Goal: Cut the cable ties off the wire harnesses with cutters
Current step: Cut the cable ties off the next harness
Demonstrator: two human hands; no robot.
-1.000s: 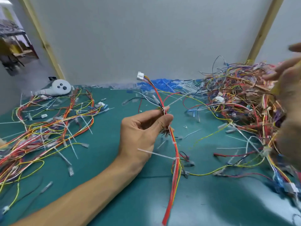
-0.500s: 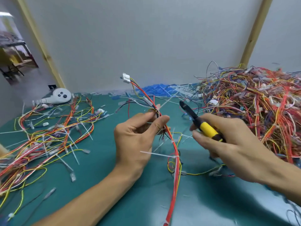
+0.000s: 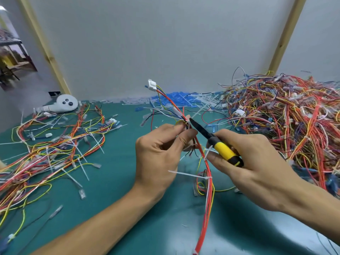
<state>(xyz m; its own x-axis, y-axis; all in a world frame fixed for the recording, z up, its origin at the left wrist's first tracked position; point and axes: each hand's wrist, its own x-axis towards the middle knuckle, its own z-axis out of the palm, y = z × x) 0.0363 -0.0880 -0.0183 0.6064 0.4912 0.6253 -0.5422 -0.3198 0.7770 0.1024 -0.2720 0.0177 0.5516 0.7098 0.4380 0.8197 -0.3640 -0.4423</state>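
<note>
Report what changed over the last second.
The right hand swung in from the big wire pile, gripping the yellow-handled cutters, and brought their tip to the cable tie beside the fingertips of the left hand. The left hand kept pinching the wire harness; that pile stayed put.

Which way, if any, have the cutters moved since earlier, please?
Yes: the cutters moved left, away from the wire pile, reaching the harness.

Left hand [image 3: 158, 155]: raised, thumb and forefinger pinch the wire harness [image 3: 208, 199].
Right hand [image 3: 257, 162]: fingers curled round the cutters [image 3: 223, 150].
Forearms: both bare, stretched forward, converging.
</note>
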